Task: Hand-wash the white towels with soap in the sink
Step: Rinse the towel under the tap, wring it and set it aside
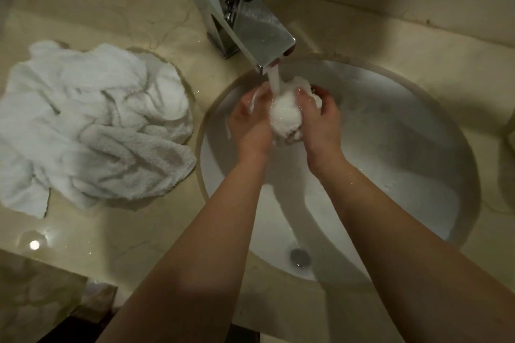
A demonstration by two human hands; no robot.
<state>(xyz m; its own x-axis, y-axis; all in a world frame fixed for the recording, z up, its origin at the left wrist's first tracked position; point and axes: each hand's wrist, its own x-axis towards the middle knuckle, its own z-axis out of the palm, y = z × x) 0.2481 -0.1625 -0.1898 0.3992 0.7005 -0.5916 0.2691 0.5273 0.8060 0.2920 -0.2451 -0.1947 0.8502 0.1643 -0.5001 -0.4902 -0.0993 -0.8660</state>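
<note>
Both hands close around one balled-up white towel [284, 117]: the left hand [252, 122] cups its left side with curled fingers, and the right hand [320, 122] wraps the other side, thumb and fingers pressed into the wet cloth, so each grip is a firm squeeze with nothing else held. The bundle sits directly under the stream of water [274, 81] falling from the faucet [245, 17], above the far half of the sink [418, 175], and thin strands of water or suds run off the left hand. No bar or bottle of soap shows anywhere, so whether the towel is lathered or being rinsed cannot be told for certain; the step looks like rinsing or working it under the tap. To do it well, the person would likely need to open the ball out and turn it, since a tight wad keeps water from the inner folds, then squeeze low over the basin to keep splashes off the counter [139, 231]. The drain [300, 257] lies near the front of the bowl. Well to the left, a heap of other white towels [92, 125] rests on the counter, apart from the sink.
</note>
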